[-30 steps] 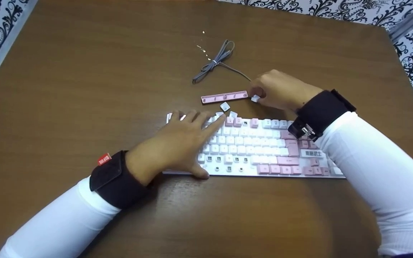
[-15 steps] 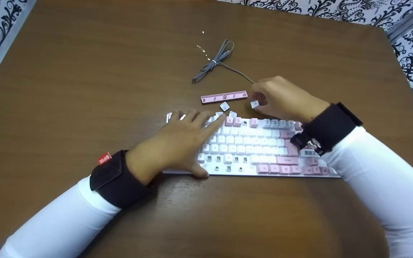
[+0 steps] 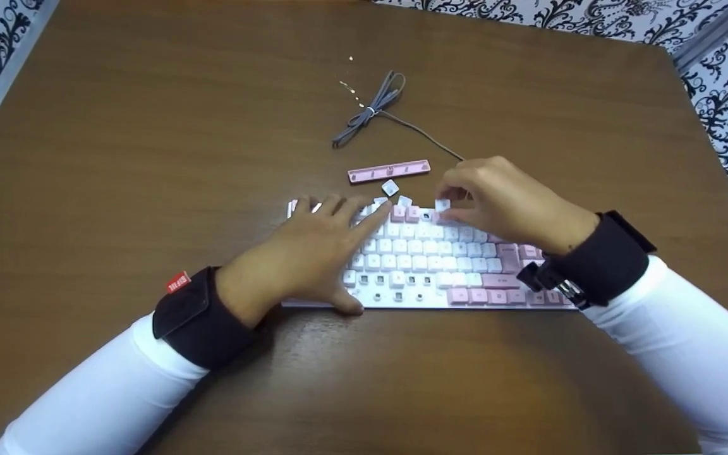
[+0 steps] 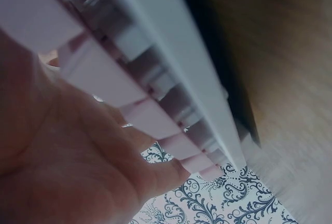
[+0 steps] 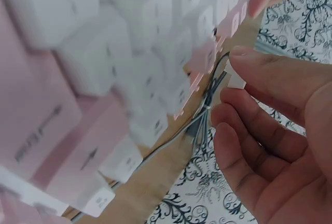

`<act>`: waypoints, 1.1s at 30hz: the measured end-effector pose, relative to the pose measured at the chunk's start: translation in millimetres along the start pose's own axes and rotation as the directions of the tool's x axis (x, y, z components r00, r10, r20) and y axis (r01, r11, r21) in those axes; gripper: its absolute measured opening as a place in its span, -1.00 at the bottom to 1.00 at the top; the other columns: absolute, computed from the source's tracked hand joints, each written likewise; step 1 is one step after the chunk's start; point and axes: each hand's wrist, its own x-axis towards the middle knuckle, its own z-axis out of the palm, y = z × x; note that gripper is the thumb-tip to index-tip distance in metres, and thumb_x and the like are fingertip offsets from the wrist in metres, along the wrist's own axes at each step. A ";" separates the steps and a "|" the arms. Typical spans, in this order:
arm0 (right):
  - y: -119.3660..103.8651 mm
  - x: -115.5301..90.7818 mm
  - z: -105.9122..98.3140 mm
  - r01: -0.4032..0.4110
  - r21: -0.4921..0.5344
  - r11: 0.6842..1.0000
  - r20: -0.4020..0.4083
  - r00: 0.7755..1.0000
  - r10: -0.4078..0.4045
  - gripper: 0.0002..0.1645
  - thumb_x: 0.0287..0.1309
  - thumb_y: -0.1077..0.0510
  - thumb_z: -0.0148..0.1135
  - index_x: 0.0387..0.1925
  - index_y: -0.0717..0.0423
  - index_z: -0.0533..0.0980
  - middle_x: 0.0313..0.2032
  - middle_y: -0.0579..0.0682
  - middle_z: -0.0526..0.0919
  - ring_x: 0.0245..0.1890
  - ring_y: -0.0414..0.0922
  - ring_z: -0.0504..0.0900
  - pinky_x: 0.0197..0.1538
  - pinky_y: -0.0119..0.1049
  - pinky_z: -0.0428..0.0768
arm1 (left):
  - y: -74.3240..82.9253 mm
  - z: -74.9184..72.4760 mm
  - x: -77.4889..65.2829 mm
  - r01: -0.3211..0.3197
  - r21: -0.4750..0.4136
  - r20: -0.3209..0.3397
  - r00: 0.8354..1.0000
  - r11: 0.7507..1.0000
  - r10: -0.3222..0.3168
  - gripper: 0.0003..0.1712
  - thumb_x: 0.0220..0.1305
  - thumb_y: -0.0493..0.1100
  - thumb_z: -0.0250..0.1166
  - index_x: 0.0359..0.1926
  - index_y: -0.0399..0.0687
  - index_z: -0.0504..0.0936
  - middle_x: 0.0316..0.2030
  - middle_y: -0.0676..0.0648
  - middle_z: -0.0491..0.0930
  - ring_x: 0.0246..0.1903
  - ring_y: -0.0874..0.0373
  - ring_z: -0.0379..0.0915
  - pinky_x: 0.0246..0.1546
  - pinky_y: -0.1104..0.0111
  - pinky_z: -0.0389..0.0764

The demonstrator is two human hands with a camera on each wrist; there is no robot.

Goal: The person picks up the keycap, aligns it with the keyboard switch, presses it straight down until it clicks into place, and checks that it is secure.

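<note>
Right hand [image 3: 506, 205]: I saw it pinching a white keycap [image 3: 442, 205] over the far edge of the keyboard [image 3: 427, 247].
Left hand [image 3: 304, 253]: lay fingers-spread across its left end.
Spacebar keycap [image 3: 389, 171]: sat just beyond.

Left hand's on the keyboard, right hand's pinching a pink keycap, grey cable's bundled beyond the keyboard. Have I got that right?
Not quite: the keycap in the right hand is white, as the right wrist view shows. Left hand on the keyboard and grey cable bundled beyond it both stand.

Indoor workspace: brown table [image 3: 168, 133], keyboard [image 3: 432, 247]
</note>
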 end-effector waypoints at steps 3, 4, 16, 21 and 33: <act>-7.1 -3.0 3.9 0.007 0.005 1.000 0.001 1.000 -0.007 -0.79 0.03 0.27 0.49 -0.24 0.21 0.68 -0.31 0.08 0.74 -0.32 -0.05 0.69 -0.20 -0.17 0.67 | -1.0 1.3 0.5 -0.002 0.000 -0.002 1.000 1.000 0.002 0.60 -0.25 0.53 0.48 0.62 0.16 -0.30 0.52 -0.19 0.07 0.45 -0.22 0.09 0.35 -0.23 0.19; -10.2 -4.3 4.8 0.010 0.005 1.000 0.006 1.000 -0.010 -0.78 0.03 0.27 0.48 -0.24 0.21 0.68 -0.30 0.08 0.74 -0.31 -0.05 0.69 -0.19 -0.18 0.68 | -1.2 1.5 0.4 -0.004 0.000 -0.003 1.000 1.000 0.004 0.60 -0.25 0.54 0.47 0.62 0.15 -0.29 0.52 -0.19 0.07 0.45 -0.23 0.09 0.35 -0.24 0.19; -46.3 -22.8 25.9 0.083 -0.010 0.996 0.017 0.996 -0.083 -0.82 0.01 0.24 0.50 -0.30 0.17 0.67 -0.35 0.01 0.69 -0.31 -0.10 0.62 -0.19 -0.22 0.63 | -2.6 2.5 1.5 -0.028 0.013 -0.041 0.999 1.000 0.029 0.59 -0.28 0.54 0.48 0.62 0.10 -0.22 0.49 -0.18 0.13 0.43 -0.24 0.14 0.32 -0.24 0.23; -54.1 -27.1 33.4 0.129 -0.025 0.991 0.018 0.991 -0.129 -0.81 -0.01 0.26 0.51 -0.31 0.16 0.66 -0.36 0.00 0.66 -0.32 -0.10 0.61 -0.22 -0.21 0.61 | -2.2 1.0 1.3 -0.018 -0.001 -0.028 0.999 1.000 0.017 0.59 -0.27 0.52 0.49 0.62 0.12 -0.23 0.50 -0.18 0.11 0.44 -0.23 0.11 0.34 -0.25 0.20; -60.2 -30.1 43.4 0.135 -0.053 0.989 0.034 0.991 -0.133 -0.82 0.00 0.26 0.49 -0.39 0.12 0.58 -0.41 -0.03 0.59 -0.38 -0.12 0.54 -0.28 -0.23 0.56 | -2.2 3.2 0.8 -0.014 -0.014 -0.029 0.999 1.000 0.013 0.57 -0.25 0.51 0.49 0.62 0.12 -0.22 0.50 -0.19 0.11 0.43 -0.20 0.12 0.33 -0.24 0.20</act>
